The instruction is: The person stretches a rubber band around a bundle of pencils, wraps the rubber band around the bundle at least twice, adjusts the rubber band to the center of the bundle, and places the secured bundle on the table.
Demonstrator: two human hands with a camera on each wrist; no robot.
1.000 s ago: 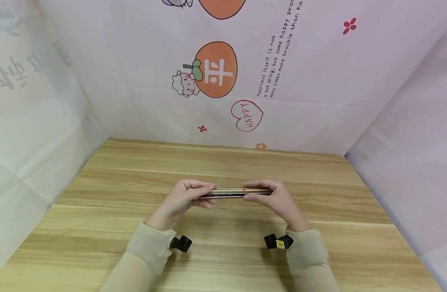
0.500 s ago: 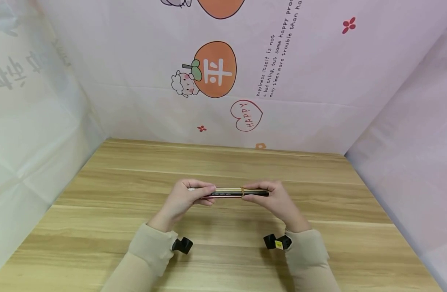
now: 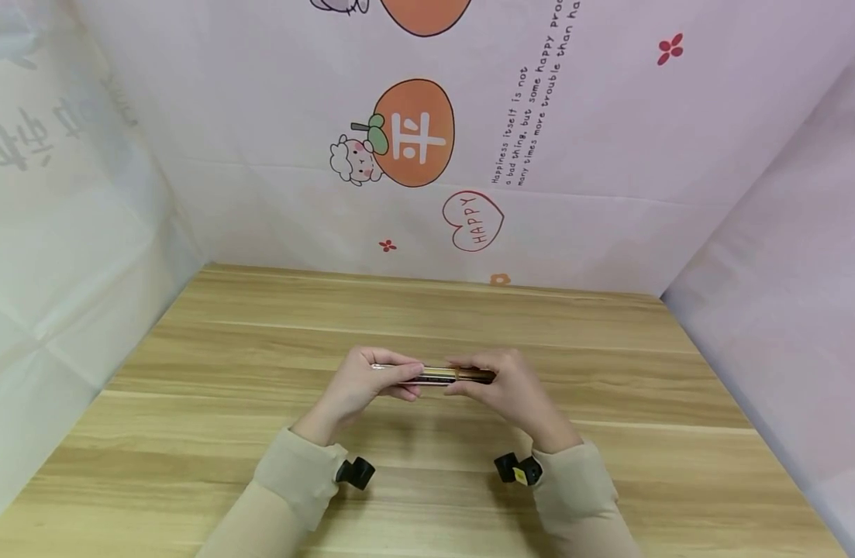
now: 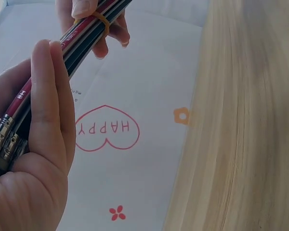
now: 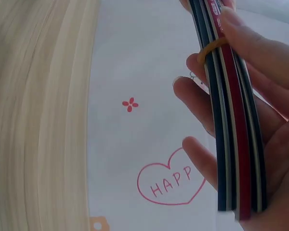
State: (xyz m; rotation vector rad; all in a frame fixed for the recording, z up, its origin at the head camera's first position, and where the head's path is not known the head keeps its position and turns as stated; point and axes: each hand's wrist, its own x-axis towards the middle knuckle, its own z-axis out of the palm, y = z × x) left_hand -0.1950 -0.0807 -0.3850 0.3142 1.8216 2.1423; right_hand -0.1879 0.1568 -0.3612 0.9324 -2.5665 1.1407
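A bundle of several pencils (image 3: 437, 373), dark and red with pale stripes, is held level above the table between both hands. My left hand (image 3: 360, 384) grips it around the end with metal ferrules (image 4: 8, 137), thumb and fingers on opposite sides. A yellowish rubber band (image 5: 213, 49) circles the pencils towards the other end. My right hand (image 3: 500, 384) pinches the bundle at the band; in the right wrist view its thumb (image 5: 238, 29) lies on the pencils beside the band, with fingers behind. The blunt, ferrule-free ends point into the right palm.
A wood-grain table (image 3: 427, 496) lies under the hands. A white printed cloth (image 3: 274, 155) rises behind its far edge, with more pale cloth at both sides. Each wrist carries a small black camera (image 3: 357, 473).
Both hands have come closer together along the bundle, the right moving left and the left slightly right. Less of the pencils shows between them. Both hands keep their hold.
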